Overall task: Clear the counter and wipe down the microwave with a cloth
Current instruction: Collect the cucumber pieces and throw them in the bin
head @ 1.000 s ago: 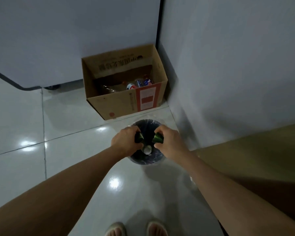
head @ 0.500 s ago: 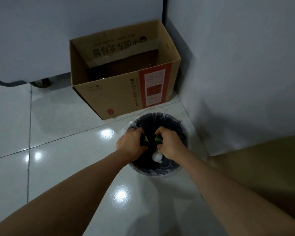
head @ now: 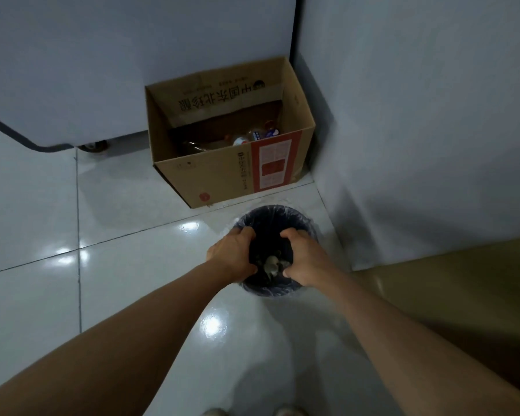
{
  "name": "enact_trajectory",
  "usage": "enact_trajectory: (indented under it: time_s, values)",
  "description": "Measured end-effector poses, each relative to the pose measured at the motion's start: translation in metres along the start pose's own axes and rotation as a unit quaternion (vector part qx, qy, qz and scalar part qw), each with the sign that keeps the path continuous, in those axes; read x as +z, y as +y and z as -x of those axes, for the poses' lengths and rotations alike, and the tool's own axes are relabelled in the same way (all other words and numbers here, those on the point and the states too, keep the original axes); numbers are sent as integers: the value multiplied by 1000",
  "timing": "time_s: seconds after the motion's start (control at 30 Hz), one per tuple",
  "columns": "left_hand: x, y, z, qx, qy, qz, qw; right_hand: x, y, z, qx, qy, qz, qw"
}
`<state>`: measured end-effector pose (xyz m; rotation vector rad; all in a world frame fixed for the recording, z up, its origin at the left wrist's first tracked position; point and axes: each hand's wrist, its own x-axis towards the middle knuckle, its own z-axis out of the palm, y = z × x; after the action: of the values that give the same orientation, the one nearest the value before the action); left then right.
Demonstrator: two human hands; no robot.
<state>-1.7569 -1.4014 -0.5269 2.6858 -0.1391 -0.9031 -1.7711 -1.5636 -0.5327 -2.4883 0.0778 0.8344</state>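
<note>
Hands, left (head: 233, 256) and right (head: 305, 259), curled empty-gripped over dark, plastic-lined bin (head: 272, 291) holding pale scraps.

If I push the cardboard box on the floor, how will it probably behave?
The cardboard box would probably slide easily, since it sits flat on glossy floor tiles. It looks light for its size: only a few bottles lie at the bottom. Its open top may let the walls flex if pushed high up, and the loose bottles could roll inside.

Left hand (head: 233, 256) and right hand (head: 305, 261) curled over lined bin (head: 275, 213), cardboard box (head: 222, 178) behind
</note>
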Motion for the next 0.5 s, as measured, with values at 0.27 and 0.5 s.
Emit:
enact_trajectory:
  time_s: [0.27,0.5]
  values:
    - [-117,35,94,-7,9,-8,1000,-100,-71,95,-17,-15,20,1000]
    - [-231,65,180,-12,58,-9,998,-184,-149,176,-47,-3,60,997]
